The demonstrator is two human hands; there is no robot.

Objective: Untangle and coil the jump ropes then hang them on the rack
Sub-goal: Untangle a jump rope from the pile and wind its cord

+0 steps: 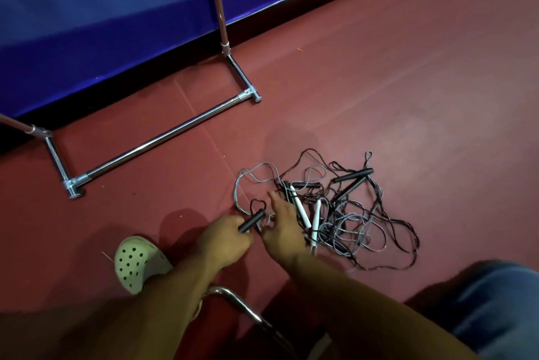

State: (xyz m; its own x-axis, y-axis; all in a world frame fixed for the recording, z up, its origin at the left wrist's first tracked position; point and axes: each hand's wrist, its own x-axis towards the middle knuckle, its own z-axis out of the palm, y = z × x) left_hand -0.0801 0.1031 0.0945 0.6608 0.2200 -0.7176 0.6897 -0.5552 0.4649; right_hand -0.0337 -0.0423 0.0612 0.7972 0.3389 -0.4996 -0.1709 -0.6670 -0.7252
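A tangled pile of jump ropes [350,214] lies on the red floor, with thin black and grey cords, several black handles and two white handles [302,211]. My left hand [224,240] is closed around one black handle [251,221] at the pile's left edge. My right hand [281,228] hovers over the pile beside it, fingers spread, touching the cords near the white handles. The chrome rack [163,138] stands to the upper left; only its base bar and two uprights show.
A blue padded wall [102,24] runs behind the rack. A pale green perforated clog [137,263] on my foot sits at lower left. A chrome chair tube [242,307] crosses below my arms. A jeans-clad knee [490,301] is at lower right.
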